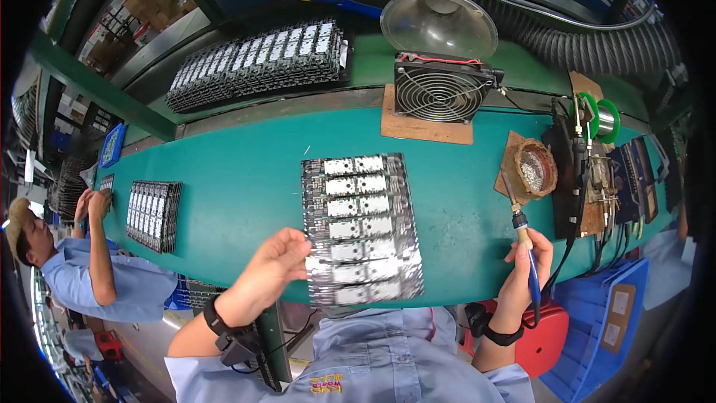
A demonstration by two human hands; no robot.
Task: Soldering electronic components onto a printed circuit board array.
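My left hand (262,272) pinches the left edge of a circuit board panel (359,207), which carries rows of white, rectangular parts. The panel is slightly blurred, and its near end comes close to my shirt. On the right, my right hand (523,269) is closed around a soldering iron (533,287) with a blue handle and a metal front. The iron points away from me, its tip beside a round brown dish (551,166) of small silvery bits. That dish sits on a brown board (509,155).
A fan (438,92) stands beneath a clear extraction hood (440,26). Stacked panels (257,63) fill the back shelf; another stack (153,216) lies left. Right are a solder wire spool (608,121) and cables. A co-worker (97,272) works at far left. A blue bin (597,336) stands lower right.
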